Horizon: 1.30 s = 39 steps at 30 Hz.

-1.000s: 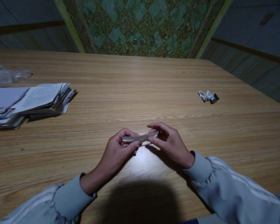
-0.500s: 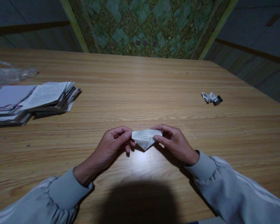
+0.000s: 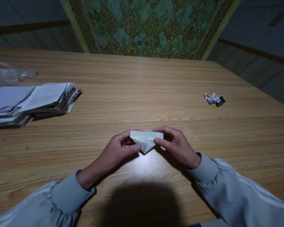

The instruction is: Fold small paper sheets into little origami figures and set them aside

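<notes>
A small folded piece of printed white paper (image 3: pixel 145 140), triangular with its point toward me, is held just above the wooden table (image 3: pixel 142 91). My left hand (image 3: pixel 119 149) pinches its left corner with thumb and fingers. My right hand (image 3: pixel 176 145) pinches its right corner the same way. Both wrists rest low over the table near the front edge.
A thick stack of printed paper sheets (image 3: pixel 30 102) lies at the left. Clear crumpled plastic (image 3: pixel 7 74) sits behind it. A small folded paper figure (image 3: pixel 214 98) lies at the right. Green patterned floor shows beyond the table's far edge.
The paper, seen edge-on as a thin strip one second ago, has turned so its flat triangular face shows. Both hands kept their grip and barely shifted.
</notes>
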{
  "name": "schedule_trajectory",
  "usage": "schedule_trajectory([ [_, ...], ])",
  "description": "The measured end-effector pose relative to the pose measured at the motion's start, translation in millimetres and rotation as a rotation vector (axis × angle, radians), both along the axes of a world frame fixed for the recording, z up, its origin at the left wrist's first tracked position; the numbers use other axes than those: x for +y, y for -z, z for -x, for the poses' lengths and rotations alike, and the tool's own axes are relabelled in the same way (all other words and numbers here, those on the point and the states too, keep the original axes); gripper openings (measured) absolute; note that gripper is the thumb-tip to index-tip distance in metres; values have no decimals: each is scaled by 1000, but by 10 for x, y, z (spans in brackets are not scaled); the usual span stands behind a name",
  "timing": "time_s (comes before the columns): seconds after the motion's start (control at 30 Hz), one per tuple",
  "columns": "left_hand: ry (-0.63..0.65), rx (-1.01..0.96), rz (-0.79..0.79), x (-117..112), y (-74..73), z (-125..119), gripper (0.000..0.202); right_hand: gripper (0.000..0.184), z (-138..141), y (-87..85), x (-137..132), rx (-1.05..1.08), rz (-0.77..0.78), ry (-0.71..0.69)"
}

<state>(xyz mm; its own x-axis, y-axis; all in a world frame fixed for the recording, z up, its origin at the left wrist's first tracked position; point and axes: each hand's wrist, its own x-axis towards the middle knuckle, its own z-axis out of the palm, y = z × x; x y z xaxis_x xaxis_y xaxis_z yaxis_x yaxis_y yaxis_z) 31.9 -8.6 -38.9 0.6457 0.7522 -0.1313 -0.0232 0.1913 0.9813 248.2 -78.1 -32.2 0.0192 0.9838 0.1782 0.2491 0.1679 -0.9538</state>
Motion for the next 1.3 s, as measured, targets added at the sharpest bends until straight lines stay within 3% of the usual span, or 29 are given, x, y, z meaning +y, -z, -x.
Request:
schedule_trajectory([
  [0.13,-99,39,-43,-90,-8,-76,53,26,70,-28,-48,-170,-119,134],
  [0.3,-245,56,-170,-120,-5,-76,42,7,80,-104,-72,-430,-430,306],
  [0.4,-272,87,-259,-126,4,-56,38,6,65,-121,-62,-515,-514,328],
  [0.63,-261,212,-690,-131,16,-43,6,8,92,-125,-73,-591,-529,242],
  [0.73,-235,193,-792,-130,13,-34,2,6,125,-138,-91,-647,-570,212],
  [1.0,-265,196,-887,-99,-33,-21,5,12,117,-131,-83,-630,-556,280],
  [1.3,-280,222,-874,-112,-32,-22,4,15,74,-100,-58,-673,-450,290],
])
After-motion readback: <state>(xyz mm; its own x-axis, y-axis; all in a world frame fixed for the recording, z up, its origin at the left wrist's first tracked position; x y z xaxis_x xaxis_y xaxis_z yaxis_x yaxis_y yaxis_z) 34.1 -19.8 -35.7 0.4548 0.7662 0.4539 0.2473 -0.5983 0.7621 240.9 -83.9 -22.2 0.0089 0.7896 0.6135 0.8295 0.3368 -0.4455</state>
